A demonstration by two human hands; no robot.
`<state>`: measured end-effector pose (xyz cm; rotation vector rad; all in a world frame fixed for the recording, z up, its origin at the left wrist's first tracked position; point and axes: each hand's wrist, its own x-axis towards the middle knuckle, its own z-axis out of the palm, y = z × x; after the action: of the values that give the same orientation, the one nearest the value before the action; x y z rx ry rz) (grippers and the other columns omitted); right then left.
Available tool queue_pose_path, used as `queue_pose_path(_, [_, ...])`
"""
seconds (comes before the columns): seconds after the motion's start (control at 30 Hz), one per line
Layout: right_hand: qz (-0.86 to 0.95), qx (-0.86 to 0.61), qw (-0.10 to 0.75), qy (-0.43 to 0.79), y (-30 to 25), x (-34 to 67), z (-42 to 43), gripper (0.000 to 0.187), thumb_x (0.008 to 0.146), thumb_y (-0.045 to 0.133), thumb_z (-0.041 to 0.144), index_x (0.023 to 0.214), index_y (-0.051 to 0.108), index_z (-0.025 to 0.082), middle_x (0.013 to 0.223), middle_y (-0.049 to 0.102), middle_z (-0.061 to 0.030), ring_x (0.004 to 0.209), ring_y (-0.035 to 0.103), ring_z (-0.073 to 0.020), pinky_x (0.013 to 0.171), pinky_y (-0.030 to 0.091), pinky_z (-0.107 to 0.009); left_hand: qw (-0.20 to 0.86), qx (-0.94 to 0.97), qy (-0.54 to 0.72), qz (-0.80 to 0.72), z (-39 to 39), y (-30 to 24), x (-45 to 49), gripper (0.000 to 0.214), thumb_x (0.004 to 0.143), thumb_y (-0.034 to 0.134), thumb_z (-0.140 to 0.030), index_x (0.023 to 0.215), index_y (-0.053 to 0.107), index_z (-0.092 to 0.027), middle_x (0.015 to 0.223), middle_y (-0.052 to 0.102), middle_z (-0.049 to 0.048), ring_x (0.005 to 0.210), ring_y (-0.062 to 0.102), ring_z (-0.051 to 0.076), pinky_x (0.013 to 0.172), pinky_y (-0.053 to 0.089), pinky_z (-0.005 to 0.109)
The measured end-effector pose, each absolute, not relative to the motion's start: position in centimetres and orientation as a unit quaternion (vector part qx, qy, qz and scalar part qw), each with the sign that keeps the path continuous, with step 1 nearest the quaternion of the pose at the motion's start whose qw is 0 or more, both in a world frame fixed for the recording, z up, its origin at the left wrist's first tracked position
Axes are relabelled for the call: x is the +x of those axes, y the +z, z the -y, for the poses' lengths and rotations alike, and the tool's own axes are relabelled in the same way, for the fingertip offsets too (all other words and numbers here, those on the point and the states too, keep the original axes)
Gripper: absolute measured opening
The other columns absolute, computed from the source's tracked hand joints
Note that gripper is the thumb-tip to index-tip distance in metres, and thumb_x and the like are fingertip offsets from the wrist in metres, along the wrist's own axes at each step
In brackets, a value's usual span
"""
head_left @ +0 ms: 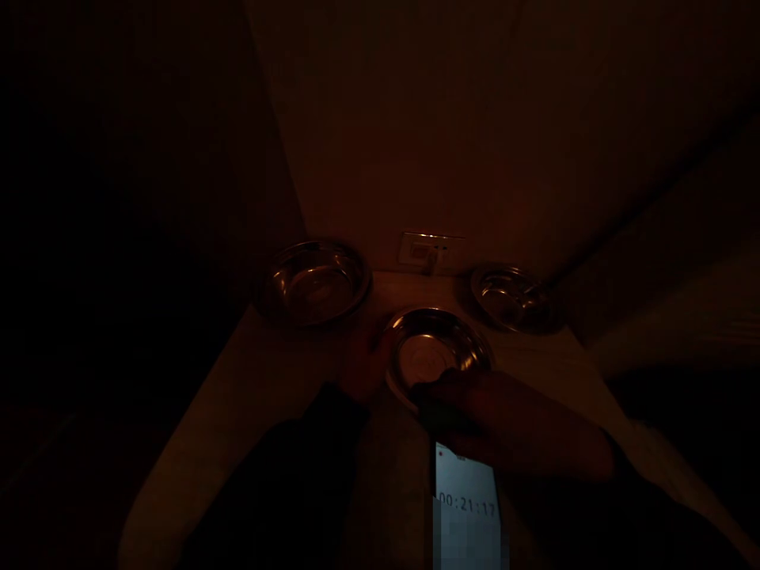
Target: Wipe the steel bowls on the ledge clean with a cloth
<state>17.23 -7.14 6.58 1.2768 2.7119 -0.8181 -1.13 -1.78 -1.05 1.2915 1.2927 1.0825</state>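
The scene is very dark. A shiny metal bowl [424,356] with a wide rim sits on the table in front of me. My left hand [366,364] is at the bowl's left rim, fingers closed on its edge as far as the dim light shows. Over the near right rim, my right hand [475,400] is closed around a dark green, soft-looking thing [440,416], perhaps a cloth or sponge; its exact kind is too dark to make out. Just below that hand lies a lit phone [466,483] with a timer reading 00:21:17.
A second metal bowl [317,289] stands at the back left of the pale table [195,443]. At the back right is another metal dish [514,301], with something thin in it. Behind them, a wall socket [431,249] holds a plug.
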Motion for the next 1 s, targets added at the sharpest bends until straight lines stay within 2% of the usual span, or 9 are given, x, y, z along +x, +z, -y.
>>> queue_pose_path(0.17, [-0.877, 0.411, 0.012, -0.247, 6.2, 17.0, 6.8, 0.028, 0.086, 0.053, 0.027, 0.113, 0.062, 0.022, 0.101, 0.068, -0.0061, 0.092, 0.064, -0.0204, 0.077, 0.046, -0.029, 0.483, 0.521, 0.445, -0.546, 1.8, -1.0, -1.1, 0.042, 0.089, 0.043, -0.037, 0.115, 0.063, -0.011, 0.118, 0.067, 0.0111, 0.11, 0.062, 0.023, 0.098, 0.046, 0.037])
queue_pose_path(0.33, [-0.872, 0.429, -0.003, -0.235, 5.7, 16.9, 6.3, 0.027, 0.092, 0.047, 0.031, 0.111, 0.061, 0.019, 0.098, 0.069, -0.0082, 0.089, 0.064, -0.0196, 0.078, 0.046, -0.029, 0.475, 0.561, 0.428, -0.526, 2.6, -0.7, -0.6, 0.04, 0.089, 0.045, -0.036, 0.121, 0.059, -0.016, 0.118, 0.068, 0.0083, 0.106, 0.063, 0.023, 0.092, 0.05, 0.037])
queue_pose_path(0.43, [-0.869, 0.44, -0.019, -0.224, 5.1, 16.5, 6.2, 0.028, 0.093, 0.045, 0.033, 0.11, 0.061, 0.018, 0.099, 0.068, -0.0091, 0.089, 0.063, -0.02, 0.08, 0.046, -0.031, 0.453, 0.588, 0.441, -0.504, 2.8, -0.8, -0.2, 0.042, 0.089, 0.046, -0.032, 0.127, 0.053, -0.016, 0.127, 0.062, 0.0089, 0.116, 0.058, 0.021, 0.1, 0.045, 0.035])
queue_pose_path(0.63, [-0.881, 0.432, -0.051, -0.188, 4.1, 15.1, 6.4, 0.039, 0.095, 0.041, 0.038, 0.121, 0.053, 0.012, 0.118, 0.061, -0.0157, 0.107, 0.058, -0.0262, 0.09, 0.046, -0.04, 0.411, 0.595, 0.434, -0.538, 2.7, -1.2, -0.2, 0.05, 0.087, 0.047, -0.028, 0.134, 0.046, -0.013, 0.134, 0.057, 0.0116, 0.124, 0.052, 0.021, 0.107, 0.038, 0.035])
queue_pose_path(0.7, [-0.879, 0.431, -0.049, -0.198, 4.3, 15.0, 6.5, 0.038, 0.095, 0.041, 0.038, 0.121, 0.054, 0.014, 0.118, 0.061, -0.0149, 0.108, 0.057, -0.0255, 0.091, 0.045, -0.039, 0.404, 0.588, 0.439, -0.546, 2.7, -1.3, -0.3, 0.048, 0.087, 0.047, -0.028, 0.133, 0.048, -0.014, 0.134, 0.057, 0.0103, 0.124, 0.052, 0.022, 0.107, 0.038, 0.035])
queue_pose_path(0.9, [-0.872, 0.425, 0.001, -0.244, 5.9, 16.4, 7.0, 0.029, 0.095, 0.042, 0.034, 0.11, 0.061, 0.019, 0.101, 0.067, -0.0087, 0.092, 0.062, -0.0205, 0.084, 0.045, -0.033, 0.406, 0.572, 0.451, -0.552, 2.7, -1.1, -0.5, 0.046, 0.088, 0.046, -0.029, 0.131, 0.052, -0.014, 0.128, 0.062, 0.0092, 0.119, 0.057, 0.021, 0.101, 0.044, 0.033])
queue_pose_path(1.0, [-0.873, 0.43, 0.007, -0.229, 6.0, 16.5, 7.2, 0.031, 0.095, 0.043, 0.036, 0.113, 0.061, 0.018, 0.103, 0.066, -0.0099, 0.096, 0.061, -0.0222, 0.086, 0.045, -0.036, 0.385, 0.587, 0.447, -0.554, 2.8, -0.9, -0.5, 0.046, 0.089, 0.045, -0.028, 0.131, 0.052, -0.013, 0.129, 0.061, 0.0098, 0.119, 0.057, 0.022, 0.101, 0.045, 0.034])
